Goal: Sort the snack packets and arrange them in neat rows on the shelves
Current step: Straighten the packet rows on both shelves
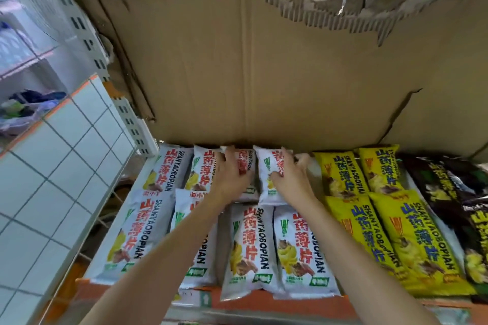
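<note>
White snack packets (245, 250) with red lettering lie in rows on the left half of the shelf (264, 302). Yellow packets (412, 240) fill the rows to their right, and dark packets (449, 187) lie at the far right. My left hand (232, 179) rests with spread fingers on a white packet (247, 166) in the back row. My right hand (290, 179) grips the neighbouring white packet (269, 174) at the back, thumb on its front and fingers over its right edge. Both forearms reach in from the bottom of the view.
A large torn cardboard sheet (290, 74) stands behind the shelf as a back wall. A white tiled ledge (52, 179) with an orange edge runs along the left. A slotted white shelf upright (132, 124) stands at the back left. A person is partly visible at the top right.
</note>
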### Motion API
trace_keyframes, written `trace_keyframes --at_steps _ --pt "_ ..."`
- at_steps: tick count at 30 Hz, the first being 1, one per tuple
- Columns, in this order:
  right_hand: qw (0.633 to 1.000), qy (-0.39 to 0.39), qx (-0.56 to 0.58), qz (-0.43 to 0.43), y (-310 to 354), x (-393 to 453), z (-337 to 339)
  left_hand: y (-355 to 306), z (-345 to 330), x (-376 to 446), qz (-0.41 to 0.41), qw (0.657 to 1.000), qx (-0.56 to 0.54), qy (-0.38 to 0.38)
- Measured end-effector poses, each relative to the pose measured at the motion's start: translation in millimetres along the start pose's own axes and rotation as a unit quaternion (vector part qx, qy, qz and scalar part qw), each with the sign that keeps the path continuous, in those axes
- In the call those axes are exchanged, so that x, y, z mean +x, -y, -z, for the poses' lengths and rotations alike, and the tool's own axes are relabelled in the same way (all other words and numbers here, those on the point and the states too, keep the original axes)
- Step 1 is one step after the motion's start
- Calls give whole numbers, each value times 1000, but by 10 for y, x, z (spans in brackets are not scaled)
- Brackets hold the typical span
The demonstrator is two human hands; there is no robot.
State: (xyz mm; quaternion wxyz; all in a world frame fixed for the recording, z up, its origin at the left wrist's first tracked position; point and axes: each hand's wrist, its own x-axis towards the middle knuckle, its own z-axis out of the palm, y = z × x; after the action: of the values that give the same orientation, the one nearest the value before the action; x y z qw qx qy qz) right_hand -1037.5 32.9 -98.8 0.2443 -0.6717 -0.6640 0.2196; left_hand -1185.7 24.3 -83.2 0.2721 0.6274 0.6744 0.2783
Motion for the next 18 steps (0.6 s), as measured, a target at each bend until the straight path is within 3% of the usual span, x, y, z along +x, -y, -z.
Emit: trace_keyframes --at_steps 3,6,10,18 --pt "999 -15 -32 5 -65 8 -146 71 -87 6 -6 1000 22 9" --pt "993 -30 -107 30 -66 31 -170 114 -130 59 -92 983 154 -34" --pt "976 55 -196 74 -89 63 -149 208 -209 87 -162 947 277 -5" --pt "958 169 -230 33 -97 116 -96 185 -233 140 -58 944 313 90"
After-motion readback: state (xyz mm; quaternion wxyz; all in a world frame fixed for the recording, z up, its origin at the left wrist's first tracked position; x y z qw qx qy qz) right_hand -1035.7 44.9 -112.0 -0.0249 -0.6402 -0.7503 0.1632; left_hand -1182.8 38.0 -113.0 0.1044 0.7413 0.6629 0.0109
